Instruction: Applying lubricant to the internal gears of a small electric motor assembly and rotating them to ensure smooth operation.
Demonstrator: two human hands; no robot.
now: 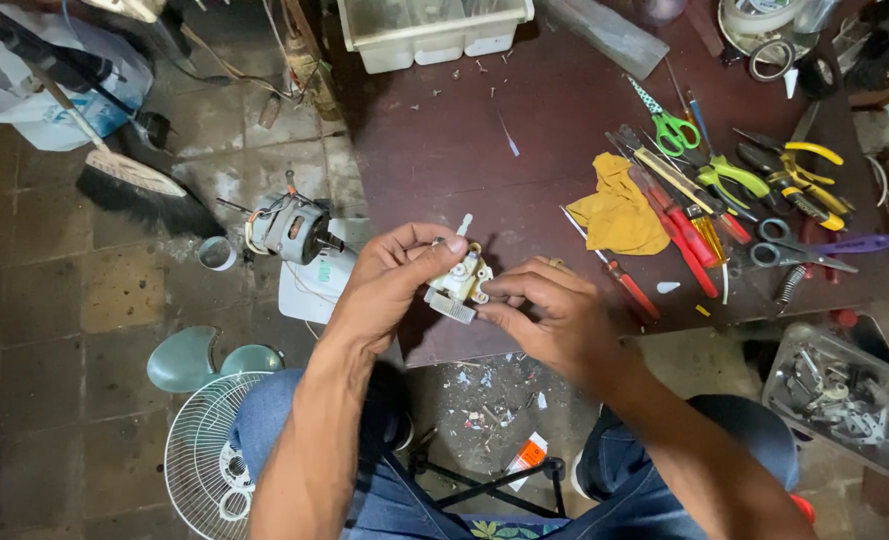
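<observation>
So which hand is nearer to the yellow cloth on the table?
The right hand. It sits just below and left of the yellow cloth, pinching the small white switch part. The left hand grips that part from the far side, farther from the cloth.

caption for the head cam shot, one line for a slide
Left hand and right hand hold a small white switch part over a brown workbench strewn with hand tools.

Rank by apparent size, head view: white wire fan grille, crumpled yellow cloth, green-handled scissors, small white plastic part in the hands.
1. White wire fan grille, partly cut off
2. Crumpled yellow cloth
3. Green-handled scissors
4. Small white plastic part, nearer the camera, so unsure against the scissors.
</observation>
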